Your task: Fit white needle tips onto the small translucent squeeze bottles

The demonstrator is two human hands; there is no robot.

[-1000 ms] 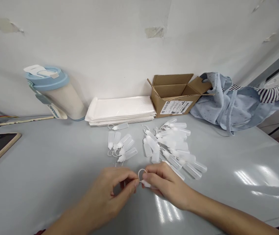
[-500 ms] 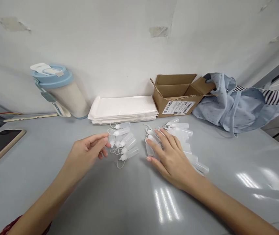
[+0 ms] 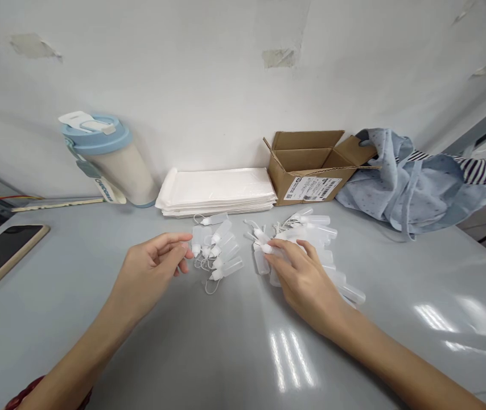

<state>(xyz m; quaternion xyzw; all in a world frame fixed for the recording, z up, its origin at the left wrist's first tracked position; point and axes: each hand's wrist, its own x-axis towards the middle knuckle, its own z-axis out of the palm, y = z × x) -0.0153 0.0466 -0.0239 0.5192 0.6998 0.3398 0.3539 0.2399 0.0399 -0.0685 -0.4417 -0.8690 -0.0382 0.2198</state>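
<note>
My left hand [image 3: 151, 270] is beside the left group of small clear plastic dropper bottles [image 3: 229, 267]. Its fingers are loosely curled, with nothing visible in them. White caps on these bottles carry thin loop straps. Over the right pile of the same bottles [image 3: 353, 293], my right hand [image 3: 309, 279] pinches one dropper bottle [image 3: 267, 248] near its white tip between thumb and index finger. Most of that bottle's body is hidden under the fingers, and the hand covers part of the pile.
Along the wall stand a blue-lidded tumbler [image 3: 119, 171], a stack of white packets [image 3: 221, 188] and an open cardboard box [image 3: 298, 185]. Light-blue cloth [image 3: 422, 193] lies at the right. A phone [image 3: 4, 259] rests on the grey table [image 3: 192, 353] at the left.
My right hand's fingers have drawn in from spread over the pile to a pinch on one bottle. In the left group an upper bottle has turned and shifted. My left hand stays put.
</note>
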